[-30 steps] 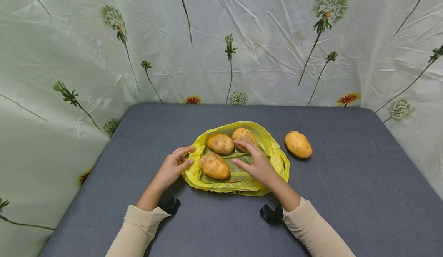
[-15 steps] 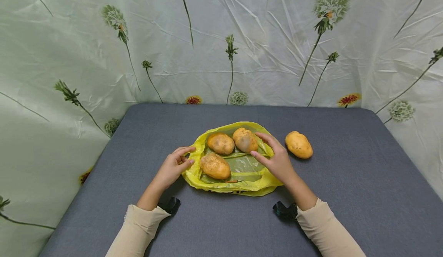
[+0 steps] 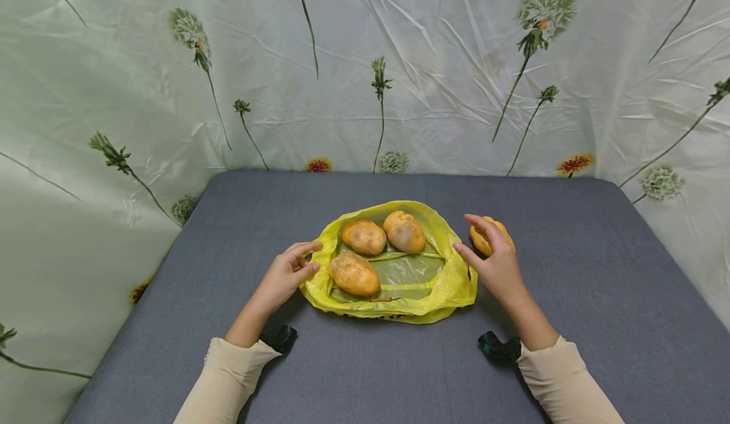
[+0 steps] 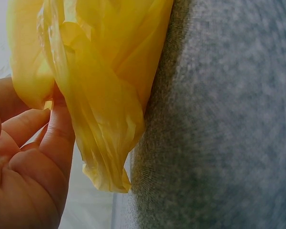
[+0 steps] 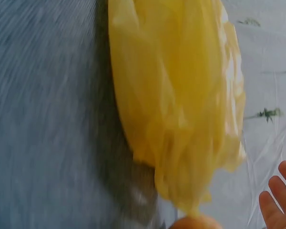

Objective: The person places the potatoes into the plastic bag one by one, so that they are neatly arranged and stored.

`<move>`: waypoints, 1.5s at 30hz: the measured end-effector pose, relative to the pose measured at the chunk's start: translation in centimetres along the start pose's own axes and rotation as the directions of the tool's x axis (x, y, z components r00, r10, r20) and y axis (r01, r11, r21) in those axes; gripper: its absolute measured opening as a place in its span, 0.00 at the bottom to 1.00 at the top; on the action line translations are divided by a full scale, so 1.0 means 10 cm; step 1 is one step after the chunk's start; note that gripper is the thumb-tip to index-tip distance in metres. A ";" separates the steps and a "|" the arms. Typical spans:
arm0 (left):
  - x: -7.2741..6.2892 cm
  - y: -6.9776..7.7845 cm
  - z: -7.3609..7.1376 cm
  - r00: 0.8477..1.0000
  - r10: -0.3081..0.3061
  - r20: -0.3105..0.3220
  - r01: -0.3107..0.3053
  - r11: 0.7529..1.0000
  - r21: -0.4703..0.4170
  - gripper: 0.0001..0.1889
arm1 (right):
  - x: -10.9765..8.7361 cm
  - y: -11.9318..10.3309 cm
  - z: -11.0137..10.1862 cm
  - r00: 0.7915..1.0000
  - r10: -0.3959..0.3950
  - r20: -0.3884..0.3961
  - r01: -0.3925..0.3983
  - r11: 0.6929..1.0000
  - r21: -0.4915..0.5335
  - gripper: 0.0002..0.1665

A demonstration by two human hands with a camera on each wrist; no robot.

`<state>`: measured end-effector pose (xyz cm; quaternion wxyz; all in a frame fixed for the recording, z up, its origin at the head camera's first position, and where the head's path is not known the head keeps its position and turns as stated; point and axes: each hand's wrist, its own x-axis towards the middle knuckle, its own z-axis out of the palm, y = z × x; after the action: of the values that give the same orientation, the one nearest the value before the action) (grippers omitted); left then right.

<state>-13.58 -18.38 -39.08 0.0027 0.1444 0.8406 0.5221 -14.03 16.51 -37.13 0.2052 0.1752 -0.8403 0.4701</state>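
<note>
A yellow plastic bag (image 3: 456, 284) lies with its mouth spread wide. Inside it are three potatoes: one at the back left (image 3: 364, 237), one at the back right (image 3: 404, 231) and one at the front left (image 3: 354, 274). My left hand (image 3: 283, 278) holds the bag's left rim, with thumb and fingers at the plastic in the left wrist view. My right hand (image 3: 499, 265) is just right of the bag, thumb and fingers apart, holding nothing. Partly hidden behind it is another potato (image 3: 479, 241) on the table; its top also shows low in the right wrist view.
The grey-blue cloth-covered table (image 3: 599, 297) runs back to a pale curtain (image 3: 445, 63) printed with dandelions. A black wrist camera sits under each wrist, on the left (image 3: 282, 340) and on the right (image 3: 497, 348). A thin orange-brown piece (image 3: 381, 300) shows near the bag's front rim.
My right hand has moved right, from above the back-right potato in the bag, across the rim, to beside the potato outside. It has let go of the back-right potato. My left hand stays put.
</note>
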 end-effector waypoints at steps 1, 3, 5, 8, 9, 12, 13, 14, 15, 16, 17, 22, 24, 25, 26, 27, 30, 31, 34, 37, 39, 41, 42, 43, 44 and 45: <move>0.00 0.00 0.00 1.000 -0.001 0.000 0.001 1.000 0.002 0.18 | -0.01 0.02 -0.02 1.000 0.002 -0.013 -0.002 1.000 -0.012 0.29; 0.00 0.00 0.00 1.000 -0.001 0.000 0.001 1.000 0.005 0.18 | -0.02 0.06 -0.06 0.999 0.001 -0.038 -0.002 0.999 -0.039 0.29; 0.00 0.00 0.00 1.000 -0.003 0.000 0.003 1.000 0.005 0.18 | -0.03 0.09 -0.09 0.998 0.004 -0.060 -0.008 0.999 -0.054 0.29; 0.00 -0.01 0.00 1.000 -0.001 0.001 0.001 1.000 0.003 0.18 | -0.05 0.17 -0.13 0.996 0.009 -0.092 -0.014 0.998 -0.055 0.29; 0.00 -0.01 0.00 1.000 0.000 0.000 0.000 1.000 0.002 0.18 | -0.06 0.23 -0.14 0.995 0.012 -0.100 -0.017 0.999 -0.051 0.29; 0.00 0.00 0.00 1.000 0.001 0.002 -0.001 1.000 0.001 0.18 | -0.08 0.42 -0.17 0.992 0.023 -0.122 -0.028 0.999 -0.046 0.30; 0.00 0.00 0.00 1.000 0.000 0.003 0.000 1.000 0.000 0.18 | -0.08 0.48 -0.18 0.992 0.028 -0.127 -0.034 0.998 -0.047 0.31; -0.01 0.00 0.00 1.000 -0.002 0.004 0.002 1.000 -0.001 0.18 | -0.09 0.54 -0.19 0.991 0.037 -0.128 -0.045 0.997 -0.056 0.31; -0.01 0.00 0.00 1.000 -0.004 0.005 0.004 1.000 -0.002 0.18 | -0.10 0.60 -0.20 0.990 0.049 -0.130 -0.057 0.996 -0.064 0.31; -0.01 0.00 0.00 1.000 -0.006 0.007 0.006 1.000 -0.003 0.18 | -0.10 0.63 -0.21 0.990 0.057 -0.131 -0.066 0.995 -0.070 0.32; -0.01 0.00 0.00 1.000 -0.009 0.008 0.009 1.000 -0.005 0.18 | -0.11 0.65 -0.22 0.989 0.065 -0.133 -0.075 0.995 -0.072 0.32; -0.01 0.01 0.00 1.000 -0.014 0.008 0.014 1.000 -0.006 0.19 | -0.13 0.76 -0.26 0.986 0.077 -0.146 -0.089 0.993 -0.080 0.32; -0.01 0.01 0.00 1.000 -0.014 0.008 0.014 1.000 -0.007 0.19 | -0.13 0.80 -0.27 0.985 0.077 -0.151 -0.091 0.991 -0.093 0.32; -0.01 0.01 0.00 1.000 -0.015 0.009 0.015 1.000 -0.008 0.19 | -0.13 0.82 -0.27 0.985 0.079 -0.154 -0.095 0.990 -0.101 0.32; -0.01 0.01 0.00 1.000 -0.016 0.009 0.016 1.000 -0.007 0.19 | -0.14 0.84 -0.28 0.985 0.080 -0.154 -0.097 0.989 -0.109 0.32; -0.01 0.01 0.00 1.000 -0.015 0.009 0.015 1.000 -0.006 0.19 | -0.14 0.86 -0.28 0.985 0.080 -0.152 -0.098 0.989 -0.113 0.32; -0.01 0.01 0.00 1.000 -0.016 0.009 0.016 1.000 -0.004 0.19 | -0.15 0.89 -0.28 0.985 0.093 -0.142 -0.111 0.986 -0.122 0.33; -0.01 0.01 0.00 1.000 -0.017 0.009 0.017 1.000 -0.003 0.19 | -0.15 0.91 -0.28 0.985 0.102 -0.138 -0.119 0.985 -0.125 0.33; -0.01 0.00 0.00 1.000 -0.020 0.009 0.020 1.000 -0.006 0.18 | -0.16 0.94 -0.28 0.985 0.121 -0.126 -0.137 0.983 -0.123 0.33; -0.01 0.00 0.00 1.000 -0.021 0.007 0.021 1.000 -0.007 0.18 | -0.18 0.97 -0.28 0.983 0.140 -0.116 -0.155 0.979 -0.131 0.33; 0.00 0.00 0.00 1.000 -0.021 0.007 0.021 1.000 -0.007 0.19 | -0.18 0.98 -0.28 0.982 0.154 -0.106 -0.168 0.976 -0.140 0.33; 0.00 0.00 0.00 1.000 -0.021 0.007 0.021 1.000 -0.002 0.19 | -0.19 1.00 -0.28 0.981 0.168 -0.098 -0.181 0.973 -0.144 0.33; 0.00 0.00 0.00 1.000 -0.021 0.008 0.021 1.000 -0.001 0.19 | -0.20 1.00 -0.28 0.980 0.175 -0.094 -0.187 0.971 -0.146 0.33; 0.00 0.00 0.00 1.000 -0.020 0.009 0.020 1.000 -0.001 0.19 | -0.20 1.01 -0.28 0.979 0.181 -0.091 -0.193 0.970 -0.148 0.34; 0.00 0.00 0.00 1.000 -0.018 0.009 0.018 1.000 0.001 0.19 | -0.20 1.01 -0.28 0.979 0.186 -0.088 -0.197 0.968 -0.154 0.34; 0.00 0.00 0.00 1.000 -0.017 0.009 0.017 1.000 0.001 0.19 | -0.20 1.02 -0.28 0.978 0.188 -0.086 -0.200 0.967 -0.157 0.34</move>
<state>-13.57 -18.36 -39.12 0.0111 0.1395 0.8421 0.5208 -16.73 24.17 -44.16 0.2016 0.0577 -0.8816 0.4228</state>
